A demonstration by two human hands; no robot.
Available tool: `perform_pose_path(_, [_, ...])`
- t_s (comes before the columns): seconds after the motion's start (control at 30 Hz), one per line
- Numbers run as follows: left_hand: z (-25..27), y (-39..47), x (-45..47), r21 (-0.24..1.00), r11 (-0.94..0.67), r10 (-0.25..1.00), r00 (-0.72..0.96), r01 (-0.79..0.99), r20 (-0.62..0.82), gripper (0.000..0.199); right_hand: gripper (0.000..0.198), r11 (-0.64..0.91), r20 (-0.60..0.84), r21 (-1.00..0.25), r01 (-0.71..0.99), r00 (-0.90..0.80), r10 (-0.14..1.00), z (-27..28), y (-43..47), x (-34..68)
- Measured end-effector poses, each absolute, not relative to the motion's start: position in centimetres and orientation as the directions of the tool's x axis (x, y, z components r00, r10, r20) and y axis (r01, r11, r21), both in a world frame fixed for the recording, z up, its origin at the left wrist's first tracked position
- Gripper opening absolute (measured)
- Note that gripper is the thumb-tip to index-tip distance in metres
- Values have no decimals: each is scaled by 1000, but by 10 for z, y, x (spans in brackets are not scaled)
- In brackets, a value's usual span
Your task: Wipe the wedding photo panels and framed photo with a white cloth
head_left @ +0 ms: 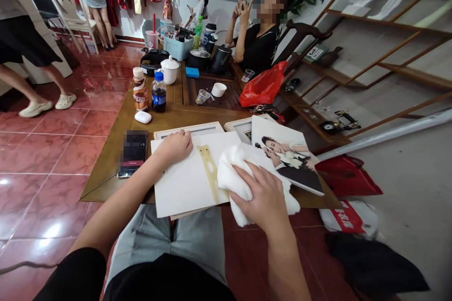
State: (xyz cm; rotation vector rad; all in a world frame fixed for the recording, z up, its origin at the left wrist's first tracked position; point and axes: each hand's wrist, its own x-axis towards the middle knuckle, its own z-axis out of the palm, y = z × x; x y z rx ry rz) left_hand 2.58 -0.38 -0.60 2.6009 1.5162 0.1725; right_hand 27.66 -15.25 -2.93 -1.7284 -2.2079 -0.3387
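A white panel [180,176] lies flat at the table's near edge, with a yellowish strip [208,171] across its face. My left hand [178,145], fingers curled, holds the panel near its upper left edge. In my right hand [259,195] is a bunched white cloth [233,164], pressed against the panel's right side and covering part of the strip. To the right lies a photo panel [287,155] picturing a couple, tilted over a pale frame [240,128]. Another pale frame [208,128] shows behind the white panel.
Left of the panel is a phone [133,153]. Beyond it stand a white case [143,117], a brown bottle [140,91], a cola bottle [159,94] and a lidded white cup [170,70]. A red bag [263,87] lies near a seated person [259,40]. Shelves rise on the right.
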Motion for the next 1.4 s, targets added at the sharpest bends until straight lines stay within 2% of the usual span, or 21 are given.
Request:
perform_pose_path(0.17, [-6, -3, 26, 160, -502, 862, 506, 850, 23, 34, 53, 245, 356, 11, 970, -232, 905, -28, -129, 276])
perform_pose_path(0.53, [-6, -4, 26, 151, -482, 874, 484, 863, 23, 35, 53, 221, 322, -102, 970, -178, 930, -15, -53, 251])
perform_pose_path(0.77, [-2, -5, 28, 159, -442, 895, 446, 883, 15, 35, 51, 253, 361, -42, 966, -222, 906, -22, -93, 261])
perform_pose_path(1.03, [-4, -4, 27, 168, -480, 876, 481, 861, 33, 36, 51, 277, 371, 11, 961, -261, 891, -29, -142, 275])
perform_pose_path(1.17, [-4, -3, 26, 169, -493, 869, 493, 853, 44, 35, 51, 244, 344, -36, 969, -217, 913, -26, -123, 268])
perform_pose_path(1.4, [-3, -2, 26, 156, -500, 865, 500, 852, 41, 35, 52, 276, 297, -220, 936, -205, 932, -18, -67, 243])
